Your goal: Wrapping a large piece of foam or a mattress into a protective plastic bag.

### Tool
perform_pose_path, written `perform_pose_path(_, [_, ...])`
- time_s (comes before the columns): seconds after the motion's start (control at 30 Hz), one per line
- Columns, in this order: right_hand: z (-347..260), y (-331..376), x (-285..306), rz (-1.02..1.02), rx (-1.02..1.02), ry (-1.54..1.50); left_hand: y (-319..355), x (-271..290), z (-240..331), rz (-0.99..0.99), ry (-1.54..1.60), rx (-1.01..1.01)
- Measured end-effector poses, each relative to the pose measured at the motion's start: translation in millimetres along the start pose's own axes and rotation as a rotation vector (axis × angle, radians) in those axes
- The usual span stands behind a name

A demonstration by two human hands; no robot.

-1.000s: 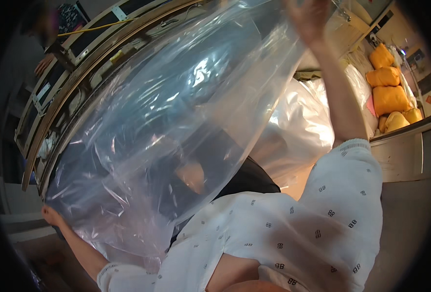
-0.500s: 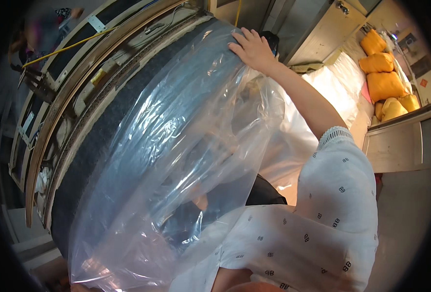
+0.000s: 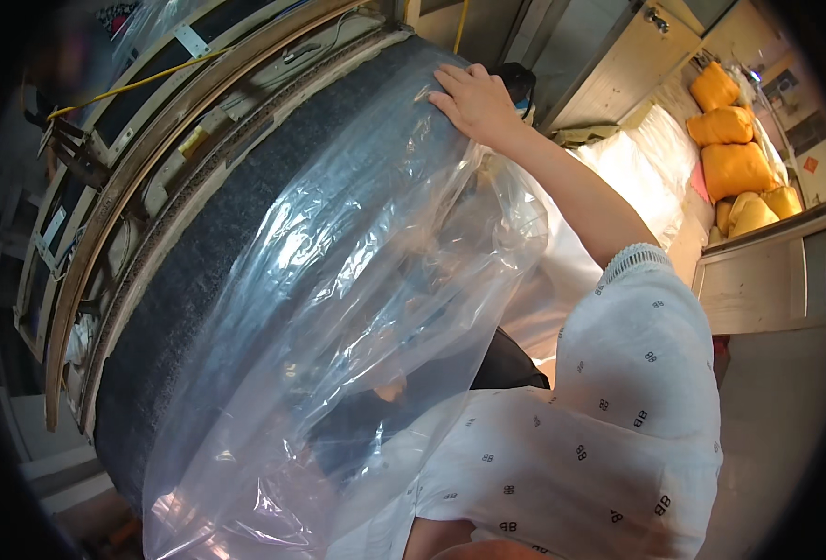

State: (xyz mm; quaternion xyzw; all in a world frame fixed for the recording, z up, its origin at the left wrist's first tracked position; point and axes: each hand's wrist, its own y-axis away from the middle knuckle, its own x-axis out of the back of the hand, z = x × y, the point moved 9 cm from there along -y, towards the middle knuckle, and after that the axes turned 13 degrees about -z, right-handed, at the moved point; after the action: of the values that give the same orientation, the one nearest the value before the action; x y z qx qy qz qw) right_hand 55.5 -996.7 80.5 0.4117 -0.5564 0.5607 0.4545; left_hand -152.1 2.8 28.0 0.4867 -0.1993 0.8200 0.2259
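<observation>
A large clear plastic sheet (image 3: 338,252) lies in shiny folds over the right part of a dark padded surface (image 3: 184,308), and drapes down against my body. At the sheet's far end, my right hand (image 3: 480,110) rests on the plastic near the edge of the dark surface. Its fingers reach left, slightly bent, with the thumb apart from them. Through the sheet, dark clothing shows dimly. My left hand does not show; the lower left is covered by plastic folds.
A curved wooden and metal frame (image 3: 105,201) with wires runs along the left. A yellow cord (image 3: 138,86) crosses it. At right are a white sheeted pile (image 3: 641,154), stacked orange bundles (image 3: 739,163) and a wooden cabinet (image 3: 758,280). A black bag-like thing (image 3: 517,86) sits beyond my right hand.
The plastic has slid right, baring more of the dark surface. My right hand has shifted slightly left and down, its fingers closer together. Another clear sheet now shows at the upper left.
</observation>
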Motion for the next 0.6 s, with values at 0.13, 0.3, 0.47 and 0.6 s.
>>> perform_pose_path(0.13, [23.4, -10.3, -20.0, -0.075, -0.060, 0.010, 31.1, 6.2, 5.7, -0.011, 0.092, -0.015])
perform_pose_path(0.3, [39.7, -35.8, -37.7, -0.221, -0.190, -0.075, 54.3, 23.9, 17.0, -0.006, 0.205, -0.049])
perform_pose_path(0.47, [27.8, -15.2, -24.1, -0.135, -0.153, -0.002, 78.1, 23.1, 19.4, -0.026, 0.310, -0.063])
perform_pose_path(0.6, [-6.5, 25.8, 0.4, -0.029, 0.099, -0.122, 102.1, 19.7, 16.1, -0.051, 0.387, -0.066])
